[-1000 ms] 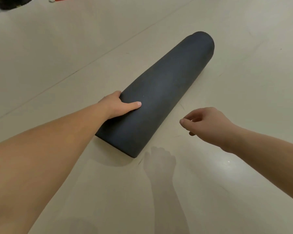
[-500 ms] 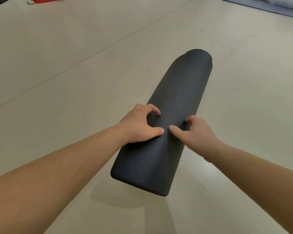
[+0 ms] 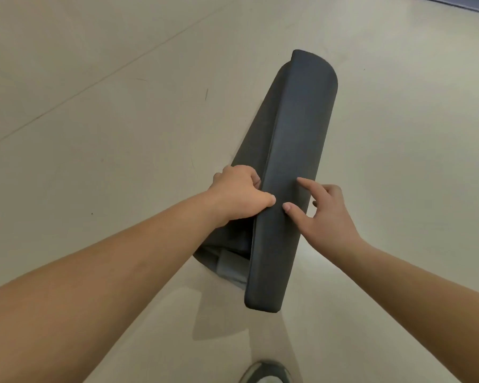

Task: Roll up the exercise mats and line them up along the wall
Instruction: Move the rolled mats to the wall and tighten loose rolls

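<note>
Above a pale floor [image 3: 94, 134], a left hand [image 3: 241, 193] grasps a dark rolled mat [image 3: 299, 134]; the right hand [image 3: 329, 214] rests released fingers [image 3: 307, 185] on it.

No text, label, brand, number or sign can be read; the dark grey rolled foam mat [image 3: 296, 161] and the pale smooth floor [image 3: 94, 134] show plain surfaces.

A pale, glossy floor [image 3: 100, 150] filled the frame. A thin dark seam [image 3: 94, 84] ran diagonally across its upper left, and a short scuff mark [image 3: 206, 94] lay near the upper centre. A grey shoe [image 3: 266, 373] showed at the bottom edge.
</note>
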`<state>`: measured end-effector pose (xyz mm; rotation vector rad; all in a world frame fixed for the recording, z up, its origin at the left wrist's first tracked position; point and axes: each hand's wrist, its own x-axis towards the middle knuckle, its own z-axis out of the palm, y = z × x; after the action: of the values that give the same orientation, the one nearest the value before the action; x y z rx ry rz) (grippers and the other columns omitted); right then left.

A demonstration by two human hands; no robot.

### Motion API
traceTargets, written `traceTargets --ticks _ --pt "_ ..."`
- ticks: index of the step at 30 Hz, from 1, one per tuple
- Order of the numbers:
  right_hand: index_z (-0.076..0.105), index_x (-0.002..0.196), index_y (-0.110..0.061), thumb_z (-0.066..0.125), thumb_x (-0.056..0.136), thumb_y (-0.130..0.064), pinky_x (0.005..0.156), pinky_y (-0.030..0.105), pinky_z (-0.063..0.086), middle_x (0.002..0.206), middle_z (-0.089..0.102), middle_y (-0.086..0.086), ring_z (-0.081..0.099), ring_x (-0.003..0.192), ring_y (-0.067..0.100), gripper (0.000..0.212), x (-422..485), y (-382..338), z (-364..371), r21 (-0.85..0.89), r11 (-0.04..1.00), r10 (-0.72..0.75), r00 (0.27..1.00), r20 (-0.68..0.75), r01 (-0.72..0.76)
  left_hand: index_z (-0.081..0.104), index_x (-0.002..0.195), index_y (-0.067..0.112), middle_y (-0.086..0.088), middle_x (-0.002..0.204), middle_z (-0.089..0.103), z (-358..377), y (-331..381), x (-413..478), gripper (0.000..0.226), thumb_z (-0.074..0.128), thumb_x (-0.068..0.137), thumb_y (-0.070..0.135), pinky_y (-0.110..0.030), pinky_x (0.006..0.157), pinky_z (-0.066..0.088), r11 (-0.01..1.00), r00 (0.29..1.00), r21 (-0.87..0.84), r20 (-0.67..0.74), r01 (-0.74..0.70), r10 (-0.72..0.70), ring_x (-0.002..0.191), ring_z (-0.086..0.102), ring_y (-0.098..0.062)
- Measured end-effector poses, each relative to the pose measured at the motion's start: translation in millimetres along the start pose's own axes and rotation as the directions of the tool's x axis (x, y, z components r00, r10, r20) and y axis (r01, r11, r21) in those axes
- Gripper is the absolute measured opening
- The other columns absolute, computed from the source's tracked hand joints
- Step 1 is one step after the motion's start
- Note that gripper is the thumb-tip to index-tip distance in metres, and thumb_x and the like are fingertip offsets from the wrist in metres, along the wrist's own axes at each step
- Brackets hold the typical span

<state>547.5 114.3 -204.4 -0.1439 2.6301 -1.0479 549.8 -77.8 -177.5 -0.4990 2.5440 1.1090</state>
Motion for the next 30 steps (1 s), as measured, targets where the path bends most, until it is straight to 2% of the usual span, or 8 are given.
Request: traceTargets --ticks 4,7,11,16,19,22,26,30 --pt "0.038 0.157 -0.039 0.073 0.081 -0.068 0.116 0.034 0.042 0.16 0.029 -0.009 0.033 0.146 0.01 0.088 -25.2 0.0 -9.1 -0.081 0.968 -0.224 0.964 0.146 0.237 0.052 0.076 0.031 -0.007 0.12 0.058 9.6 10.8 2.4 0.032 0.077 0.084 0.049 -0.047 0.098 0.053 0.977 0.999 0.212 -0.031 -0.023 0.03 0.118 0.051 -0.029" --pt "-0.011 0.165 -0.035 0.072 0.052 -0.094 0.126 0.032 0.013 0.17 -0.022 -0.015 -0.018 0.157 0.005 0.152 -56.3 -2.0 -5.0 -0.202 0.942 -0.173 0.903 0.395 0.268 0.064 0.087 0.034 0.001 0.118 0.054 12.1 3.5 -2.5 0.027 0.076 0.083 0.058 -0.039 0.1 0.051 0.959 0.99 0.256 -0.039 -0.121 0.135 0.116 0.05 -0.021" --pt "-0.044 0.147 -0.041 0.072 0.04 -0.097 0.124 0.038 0.017 0.154 -0.055 -0.009 -0.047 0.144 0.013 0.168 -68.4 -3.0 2.8 -0.352 0.872 -0.13 0.853 0.506 0.341 0.07 0.121 0.033 0.008 0.14 0.058 1.5 -29.4 -24.2 0.038 0.078 0.088 0.049 -0.022 0.101 0.037 0.92 0.947 0.227 0.049 -0.319 0.317 0.133 0.052 -0.013" --pt "-0.001 0.166 -0.035 0.066 0.053 -0.097 0.129 0.038 0.012 0.173 -0.009 -0.013 -0.01 0.158 0.007 0.145 -40.3 -16.5 -9.8 -0.194 0.902 -0.27 0.854 0.444 0.385 0.06 0.139 0.036 0.008 0.137 0.059 0.7 -51.7 -32.4 0.071 0.067 0.082 0.076 -0.037 0.11 0.046 0.975 0.974 0.137 -0.118 -0.178 0.194 0.13 0.054 -0.016" --pt "0.032 0.162 -0.027 0.071 0.089 -0.06 0.125 0.037 0.029 0.168 0.028 -0.011 0.026 0.153 0.012 0.09 -17.5 -22.8 -19.3 -0.313 0.811 -0.376 0.85 0.368 0.494 0.044 0.155 0.027 0.001 0.145 0.052 -8.9 -39.8 -9.2 0.122 0.068 0.057 0.097 -0.046 0.112 0.048 0.994 0.992 -0.059 -0.082 0.094 -0.099 0.133 0.053 -0.024" --pt "0.045 0.154 -0.028 0.078 0.09 -0.041 0.115 0.035 0.04 0.154 0.039 -0.013 0.038 0.14 0.014 0.074 -4.8 -23.9 -22.6 -0.391 0.763 -0.364 0.842 0.399 0.515 0.032 0.158 0.024 -0.003 0.155 0.044 -8.2 -26.5 7.8 0.155 0.077 0.03 0.099 -0.05 0.114 0.046 0.961 0.969 -0.124 0.044 0.246 -0.242 0.14 0.048 -0.031" --pt "0.062 0.139 -0.032 0.088 0.078 -0.047 0.104 0.033 0.047 0.137 0.047 -0.018 0.048 0.123 0.008 0.069 0.2 -7.7 -32.3 -0.369 0.829 -0.292 0.887 0.357 0.421 0.022 0.152 0.019 -0.006 0.149 0.047 12.4 -11.3 22.0 0.142 0.096 0.043 0.073 -0.049 0.107 0.05 0.966 0.974 -0.127 0.044 0.224 -0.221 0.133 0.051 -0.031" --pt "0.055 0.124 -0.032 0.092 0.064 -0.058 0.092 0.027 0.048 0.139 0.041 -0.013 0.05 0.121 0.015 0.075 -0.6 5.6 -53.8 -0.433 0.818 -0.294 0.922 0.253 0.38 0.027 0.145 0.017 -0.006 0.137 0.055 41.9 4.6 16.3 0.134 0.086 0.043 0.081 -0.05 0.1 0.053 0.977 0.993 0.185 -0.066 0.107 -0.096 0.123 0.058 -0.032"
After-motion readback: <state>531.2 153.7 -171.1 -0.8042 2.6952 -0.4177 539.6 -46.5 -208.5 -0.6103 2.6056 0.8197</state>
